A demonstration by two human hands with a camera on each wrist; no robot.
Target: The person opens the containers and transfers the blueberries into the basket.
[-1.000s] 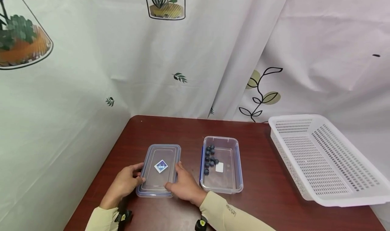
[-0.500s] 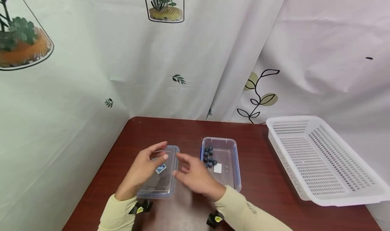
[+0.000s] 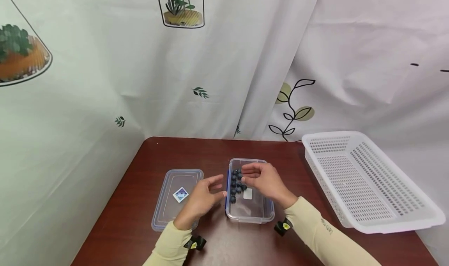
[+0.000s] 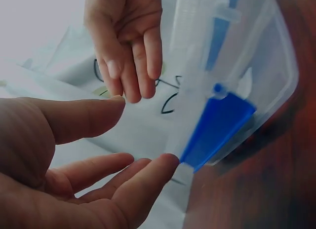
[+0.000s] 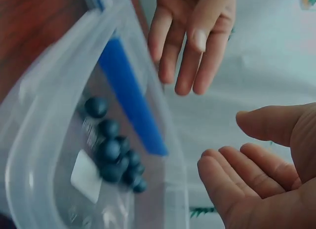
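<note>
A clear plastic container (image 3: 257,215) without a lid on top stands mid-table, with several blueberries (image 3: 234,182) along its left side and a white label inside. My left hand (image 3: 203,199) hovers between it and a lidded container, fingers relaxed and holding nothing. In the left wrist view, its fingertips appear close to the blue side clip (image 4: 217,130); contact cannot be told. Over the open container my right hand (image 3: 266,182) is held, thumb and fingers apart and nothing between them. The lidded container (image 3: 168,207), with a blue and white diamond sticker, lies to the left, partly behind my left hand.
A white perforated plastic basket (image 3: 365,188) stands on the right side of the dark red table (image 3: 196,153). A printed curtain (image 3: 168,75) hangs along the back and left of the table.
Both hands have let go of the lidded container and moved right. The right hand is now over the blueberry container, and the left hand is just left of it.
</note>
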